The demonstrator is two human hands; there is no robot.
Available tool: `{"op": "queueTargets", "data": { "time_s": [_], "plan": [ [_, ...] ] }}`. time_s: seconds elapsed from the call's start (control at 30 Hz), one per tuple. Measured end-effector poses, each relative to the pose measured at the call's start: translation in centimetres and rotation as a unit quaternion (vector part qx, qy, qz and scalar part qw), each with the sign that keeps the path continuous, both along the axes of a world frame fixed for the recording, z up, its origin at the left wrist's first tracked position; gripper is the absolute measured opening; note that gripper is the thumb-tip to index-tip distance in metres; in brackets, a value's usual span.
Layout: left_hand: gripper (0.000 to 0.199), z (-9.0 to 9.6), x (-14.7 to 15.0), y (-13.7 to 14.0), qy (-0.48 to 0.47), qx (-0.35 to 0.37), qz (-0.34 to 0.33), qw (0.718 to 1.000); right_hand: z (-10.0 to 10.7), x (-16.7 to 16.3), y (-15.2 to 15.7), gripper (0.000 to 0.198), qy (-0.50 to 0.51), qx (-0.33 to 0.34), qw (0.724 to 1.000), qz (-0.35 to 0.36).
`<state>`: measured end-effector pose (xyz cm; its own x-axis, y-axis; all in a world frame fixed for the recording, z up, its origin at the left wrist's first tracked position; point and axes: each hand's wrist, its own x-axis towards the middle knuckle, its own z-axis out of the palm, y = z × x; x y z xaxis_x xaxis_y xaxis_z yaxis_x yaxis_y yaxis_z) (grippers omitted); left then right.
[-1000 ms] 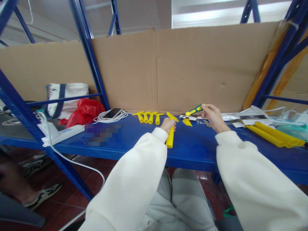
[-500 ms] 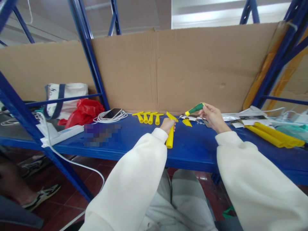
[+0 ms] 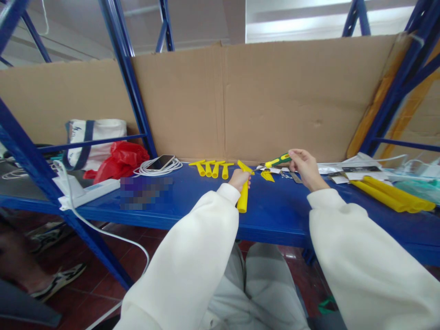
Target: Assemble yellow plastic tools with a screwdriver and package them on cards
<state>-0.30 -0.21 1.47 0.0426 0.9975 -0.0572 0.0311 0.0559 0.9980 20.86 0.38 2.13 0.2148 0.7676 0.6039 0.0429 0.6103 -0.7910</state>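
My left hand (image 3: 239, 180) is closed around a yellow T-shaped scraper (image 3: 242, 200), whose round handle points toward me and whose flat head sticks out beyond my fingers. The fingertips of my right hand (image 3: 304, 166) grip the back end of a green-and-yellow screwdriver (image 3: 278, 160). Its thin shaft slants down to the left and reaches the scraper near my left hand; the exact contact is hidden. Flat yellow pieces (image 3: 267, 176) lie on the blue shelf just beneath the screwdriver. Small metal parts (image 3: 286, 175) are scattered beside them, too small to name.
Several finished-looking yellow T-shaped pieces (image 3: 215, 169) stand in a row left of my hands. Yellow tubes (image 3: 392, 193) lie at right near plastic bags. A phone (image 3: 162, 162) rests on a coiled white cable (image 3: 140, 170). A power strip (image 3: 94, 192) sits farther left. Cardboard (image 3: 275, 96) closes the back.
The screwdriver has turned about its length, its yellow stripes now facing me, and its handle end dips slightly. My right fingers have shifted on it. My left hand stays in place.
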Motion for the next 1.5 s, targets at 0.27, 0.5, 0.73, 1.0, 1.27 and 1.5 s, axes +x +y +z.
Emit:
{"op": "queueTargets", "data": {
  "time_s": [0.27,0.5,0.73,1.0,1.27,1.5],
  "plan": [
    [0.026,-0.17,-0.05,0.18,-0.002,0.003,0.007,1.000,0.09,0.06,-0.39,0.050,-0.011,-0.007,0.998,0.060],
    [0.022,-0.34,-0.07,0.41,0.002,0.002,0.004,1.000,-0.02,0.18,-0.13,0.041,-0.013,-0.004,0.999,0.046],
    [0.025,-0.48,-0.03,0.63,-0.008,-0.002,0.006,1.000,-0.08,0.12,0.03,0.042,0.015,-0.037,0.999,0.016],
    [0.024,-0.37,-0.06,0.39,-0.005,0.004,0.003,1.000,-0.16,0.31,-0.04,0.044,-0.010,-0.029,0.999,0.045],
    [0.019,-0.61,-0.06,0.60,-0.003,0.003,0.003,1.000,-0.20,0.31,-0.10,0.042,-0.005,-0.029,0.997,0.075],
    [0.023,-0.55,-0.07,0.57,-0.001,0.006,0.000,1.000,-0.16,0.24,0.10,0.043,0.027,-0.051,0.997,0.047]
  ]
}}
